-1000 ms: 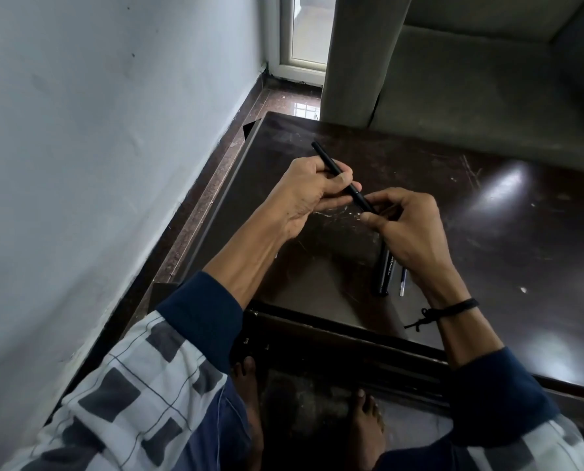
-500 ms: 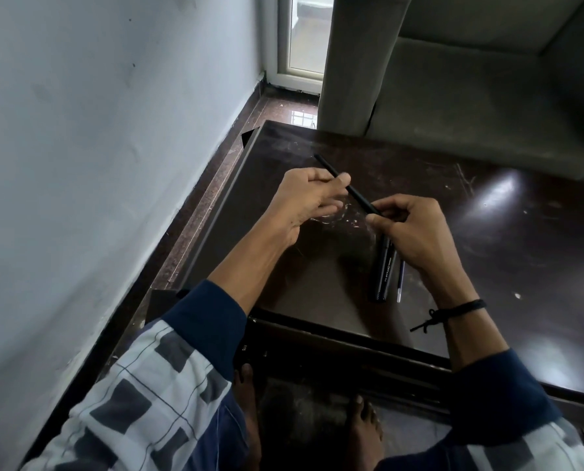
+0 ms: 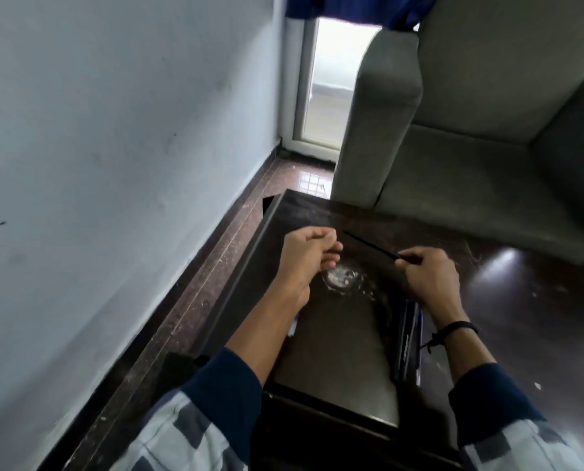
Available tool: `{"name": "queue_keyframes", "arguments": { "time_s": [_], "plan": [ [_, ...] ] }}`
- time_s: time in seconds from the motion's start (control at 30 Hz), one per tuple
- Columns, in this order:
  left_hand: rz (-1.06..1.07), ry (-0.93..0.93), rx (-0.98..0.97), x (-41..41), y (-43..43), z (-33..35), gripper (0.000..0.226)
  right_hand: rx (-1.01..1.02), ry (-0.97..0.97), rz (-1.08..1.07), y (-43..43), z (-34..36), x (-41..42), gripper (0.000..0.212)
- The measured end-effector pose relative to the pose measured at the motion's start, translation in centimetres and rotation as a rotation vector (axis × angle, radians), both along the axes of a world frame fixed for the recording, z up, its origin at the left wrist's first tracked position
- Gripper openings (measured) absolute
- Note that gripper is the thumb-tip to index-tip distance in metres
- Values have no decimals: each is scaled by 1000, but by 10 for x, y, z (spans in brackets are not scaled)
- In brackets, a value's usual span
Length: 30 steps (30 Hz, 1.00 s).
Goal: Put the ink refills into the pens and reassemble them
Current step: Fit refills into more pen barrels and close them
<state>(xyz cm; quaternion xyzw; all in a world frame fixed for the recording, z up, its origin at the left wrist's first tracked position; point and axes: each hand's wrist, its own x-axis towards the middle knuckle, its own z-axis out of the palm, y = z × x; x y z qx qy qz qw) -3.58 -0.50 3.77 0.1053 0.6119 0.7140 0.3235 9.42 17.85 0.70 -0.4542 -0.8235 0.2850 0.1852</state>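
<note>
My right hand [image 3: 426, 278] pinches a thin black pen part [image 3: 368, 244] that sticks out up and to the left, over the dark table [image 3: 521, 300]. Just left of the part's free end is my left hand [image 3: 309, 254], fingers curled and apart from it; blur hides whether it holds anything. A pale thin piece [image 3: 294, 326] shows at the edge of my left forearm. Two dark pens [image 3: 407, 338] lie side by side on the table under my right wrist, a blue refill [image 3: 419, 348] beside them.
A pale wall [image 3: 113, 164] runs close along the table's left side. A grey armchair [image 3: 487, 130] stands against the table's far edge. A whitish scuffed patch [image 3: 343, 278] marks the tabletop between my hands.
My hands have drawn apart. The left hand has let go of the black part, which now stays with the right hand. The camera has tilted up, showing more of the armchair and door.
</note>
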Motion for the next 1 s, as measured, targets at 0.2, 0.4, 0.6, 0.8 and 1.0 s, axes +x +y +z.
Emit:
{"name": "queue_keyframes", "arguments": {
  "time_s": [0.2,0.4,0.6,0.8,1.0],
  "plan": [
    [-4,10,-11,-5,0,-4,11,94,-159,45,7,-20,-21,16],
    [-7,13,-25,-1,0,-7,12,101,-163,69,-3,-37,-17,31],
    [-13,47,-50,-1,2,-4,11,160,-109,51,-19,-9,3,38],
    [-36,56,-65,5,5,-5,13,-27,-165,37,-56,27,65,17],
    [-47,69,-72,11,11,-5,13,-12,-252,56,-71,22,78,8]
  ]
}}
